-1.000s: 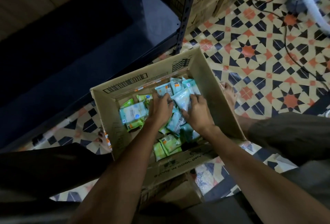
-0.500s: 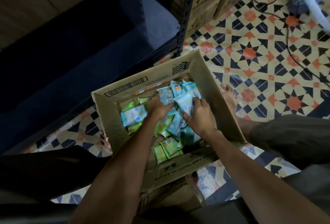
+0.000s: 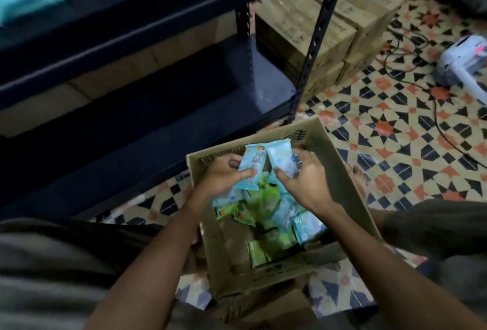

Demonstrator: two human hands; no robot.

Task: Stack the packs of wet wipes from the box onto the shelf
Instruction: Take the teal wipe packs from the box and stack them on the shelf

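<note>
Cardboard box (image 3: pixel 340 171) hides lower packs; hands (image 3: pixel 224 174) blurred.

A dimly lit room with a floor of patterned black, orange and cream star tiles (image 3: pixel 395 129), closed brown cardboard cartons (image 3: pixel 316 29) stacked far behind, and black cables (image 3: pixel 437 119) trailing at right.

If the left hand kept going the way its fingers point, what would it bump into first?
Probably the right hand. The left hand, gripping a blue wipes pack, points its fingers rightward toward the other blue pack held there. Depth is unclear, so they might slip past each other.
</note>
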